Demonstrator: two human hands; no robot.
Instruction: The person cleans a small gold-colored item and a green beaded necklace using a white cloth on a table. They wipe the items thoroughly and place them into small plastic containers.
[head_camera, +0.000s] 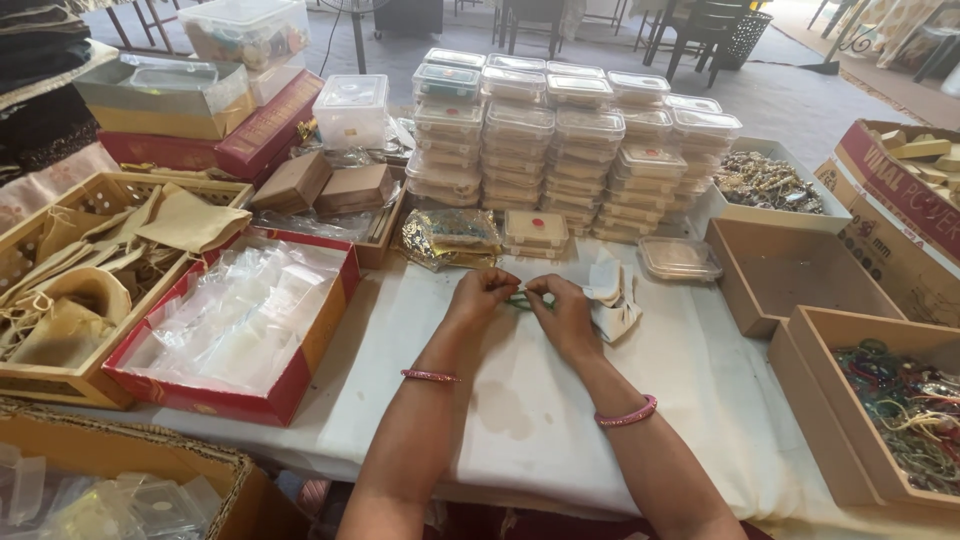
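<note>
Green, white, red and tan across the counter

A thin green band (522, 299) shows between the left hand (480, 296) and right hand (565, 315), each wrist ringed by a pink bangle (627, 414); the counter (530, 400) wears a white cloth, the red box (225, 330) holds clear plastic pouches, the wooden tray (60, 290) holds beige cloth bags, and the stacked containers (570, 140) are clear

Setting was a small packing workshop: table (520, 420) carried stacked clear plastic boxes (570, 140), a red tray of plastic pouches (240, 320), cardboard boxes of trinkets (900, 400).
</note>
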